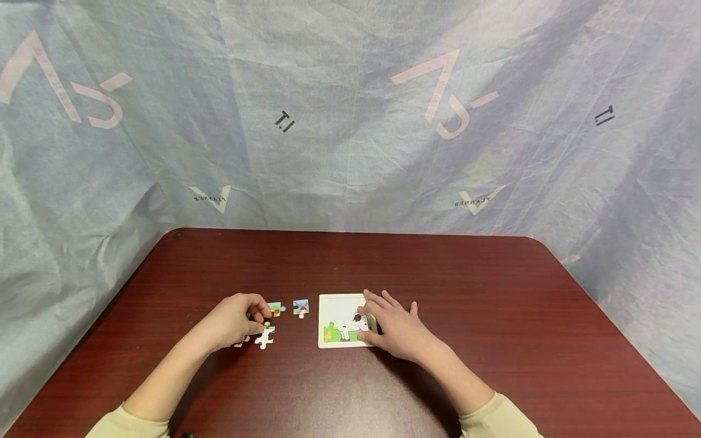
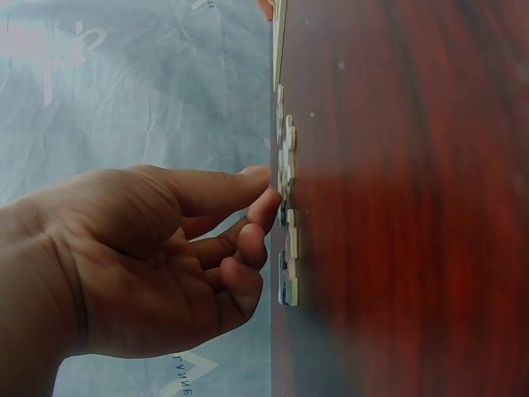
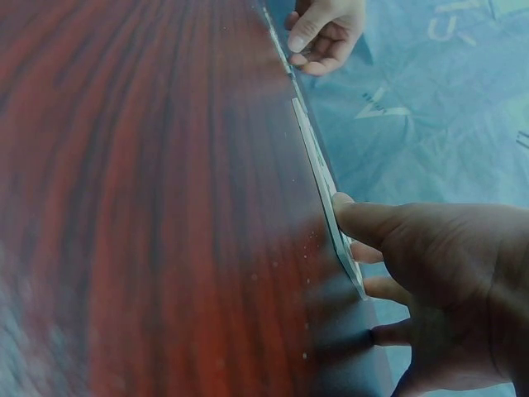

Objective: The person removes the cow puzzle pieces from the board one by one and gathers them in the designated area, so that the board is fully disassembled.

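A square picture puzzle in a pale tray (image 1: 341,348) lies flat on the table, showing a white animal on green. My right hand (image 1: 397,327) rests over its right part with fingers spread, hiding some of the picture. In the right wrist view the thumb (image 3: 354,217) touches the tray's edge. Loose jigsaw pieces lie to the left. My left hand (image 1: 241,319) bends over them, thumb and fingertips close together right at a mostly white jigsaw piece (image 1: 265,338); I cannot tell whether they pinch it. The left wrist view shows the curled fingers (image 2: 244,277) beside the pieces.
A blue jigsaw piece (image 1: 300,307) lies between the left hand and the tray. Another colourful jigsaw piece (image 1: 275,309) is just past the left fingertips, and one is partly hidden under that hand. The dark red table (image 1: 339,261) ends at a hanging grey cloth (image 1: 328,152).
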Tool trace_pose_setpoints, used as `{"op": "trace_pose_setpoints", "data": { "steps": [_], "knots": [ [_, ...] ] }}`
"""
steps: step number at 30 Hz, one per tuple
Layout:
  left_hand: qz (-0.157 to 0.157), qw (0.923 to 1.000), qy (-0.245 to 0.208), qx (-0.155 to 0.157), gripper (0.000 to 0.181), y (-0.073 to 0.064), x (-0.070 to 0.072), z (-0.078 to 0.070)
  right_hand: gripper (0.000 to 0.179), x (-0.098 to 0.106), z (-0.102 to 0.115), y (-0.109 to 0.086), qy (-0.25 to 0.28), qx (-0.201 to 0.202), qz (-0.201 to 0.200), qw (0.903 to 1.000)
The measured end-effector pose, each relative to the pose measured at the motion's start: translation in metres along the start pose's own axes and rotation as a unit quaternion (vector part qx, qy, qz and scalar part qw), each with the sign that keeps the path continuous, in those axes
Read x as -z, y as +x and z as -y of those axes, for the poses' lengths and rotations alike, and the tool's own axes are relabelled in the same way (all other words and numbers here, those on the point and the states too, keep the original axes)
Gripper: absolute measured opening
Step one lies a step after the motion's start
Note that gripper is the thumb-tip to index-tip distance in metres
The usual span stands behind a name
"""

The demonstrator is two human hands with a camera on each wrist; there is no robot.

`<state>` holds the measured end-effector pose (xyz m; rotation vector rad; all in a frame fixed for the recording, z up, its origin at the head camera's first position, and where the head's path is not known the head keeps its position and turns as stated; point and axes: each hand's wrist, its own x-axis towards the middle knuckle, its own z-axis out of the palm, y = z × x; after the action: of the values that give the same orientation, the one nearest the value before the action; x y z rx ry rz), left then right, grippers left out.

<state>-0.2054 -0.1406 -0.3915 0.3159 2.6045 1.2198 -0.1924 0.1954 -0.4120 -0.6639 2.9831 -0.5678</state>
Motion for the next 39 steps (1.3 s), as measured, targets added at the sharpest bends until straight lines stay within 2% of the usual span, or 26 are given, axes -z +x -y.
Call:
{"op": "trace_pose_setpoints", "data": {
  "steps": [5, 13, 18, 21, 25, 30, 39],
  "knots": [
    [-0.006, 0.9998, 0.016, -0.008, 0.017, 0.0, 0.0, -0.002, 0.039, 0.0, 0.0, -0.001, -0.006, 0.001, -0.002, 1.0],
    [-0.012, 0.9975, 0.05, -0.05, 0.012, -0.001, -0.002, -0.003, 0.033, 0.002, 0.0, -0.002, 0.0, 0.005, 0.007, 1.0],
    [-0.014, 0.9975, 0.048, -0.05, 0.011, -0.003, -0.005, -0.007, 0.029, 0.002, 0.0, -0.002, -0.01, 0.002, 0.009, 0.9999],
    [-0.014, 0.9973, 0.049, -0.052, 0.011, -0.004, -0.008, -0.014, 0.033, 0.002, 0.0, -0.002, -0.015, -0.003, 0.002, 0.9999],
    [-0.011, 0.9966, 0.049, -0.066, 0.01, -0.004, -0.015, -0.025, 0.05, 0.003, 0.001, -0.001, -0.018, -0.015, -0.006, 0.9997],
    [0.004, 0.9971, 0.026, -0.071, 0.011, -0.004, -0.024, -0.036, 0.067, 0.003, 0.002, -0.001, -0.03, -0.031, -0.004, 0.9991],
    [-0.005, 0.9955, 0.043, -0.085, 0.01, 0.003, -0.035, -0.045, 0.069, 0.005, 0.002, 0.0, -0.044, -0.032, 0.002, 0.9985]
  ]
}}
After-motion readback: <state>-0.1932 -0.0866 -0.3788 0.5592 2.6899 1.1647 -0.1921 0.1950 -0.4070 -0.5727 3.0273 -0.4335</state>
